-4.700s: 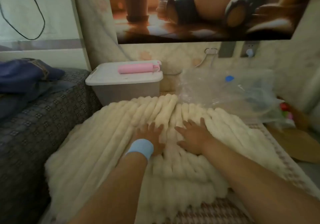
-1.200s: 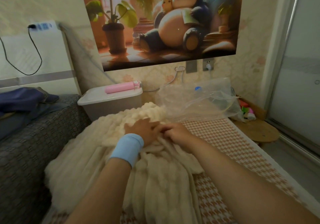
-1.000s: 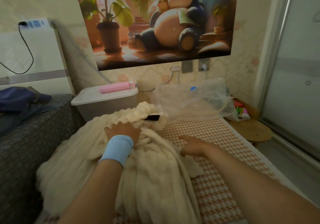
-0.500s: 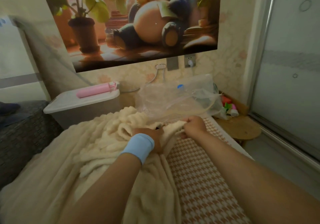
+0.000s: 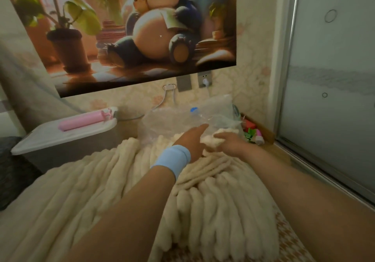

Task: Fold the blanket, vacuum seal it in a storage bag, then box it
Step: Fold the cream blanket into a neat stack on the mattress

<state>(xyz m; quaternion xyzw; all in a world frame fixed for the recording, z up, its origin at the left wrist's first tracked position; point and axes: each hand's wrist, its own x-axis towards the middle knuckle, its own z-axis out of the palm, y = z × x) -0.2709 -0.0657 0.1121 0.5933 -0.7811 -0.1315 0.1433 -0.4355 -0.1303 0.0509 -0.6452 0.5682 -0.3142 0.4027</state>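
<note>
The cream ribbed blanket (image 5: pixel 205 205) lies spread over the bed in front of me. Its far corner is bunched up next to the clear vacuum storage bag (image 5: pixel 178 121), which has a blue valve (image 5: pixel 194 109). My right hand (image 5: pixel 230 142) grips that bunched corner with curled fingers. My left hand (image 5: pixel 192 140), with a blue wristband, lies stretched out against the same corner, fingers straight and pointing toward the bag; its thumb is hidden. The storage box with a white lid (image 5: pixel 60 137) stands at the back left.
A pink hand pump (image 5: pixel 83 120) lies on the box lid. A dark patterned sofa edge (image 5: pixel 12 172) is at the left. Small colourful items (image 5: pixel 252 134) sit on a wooden stool at the right, beside a sliding door (image 5: pixel 332 99). The checked bed cover (image 5: pixel 292 247) shows bottom right.
The folded blanket was pulled open and spread out. Both hands carried its corner forward and right, up to the bag. My left fingers straightened from a grip.
</note>
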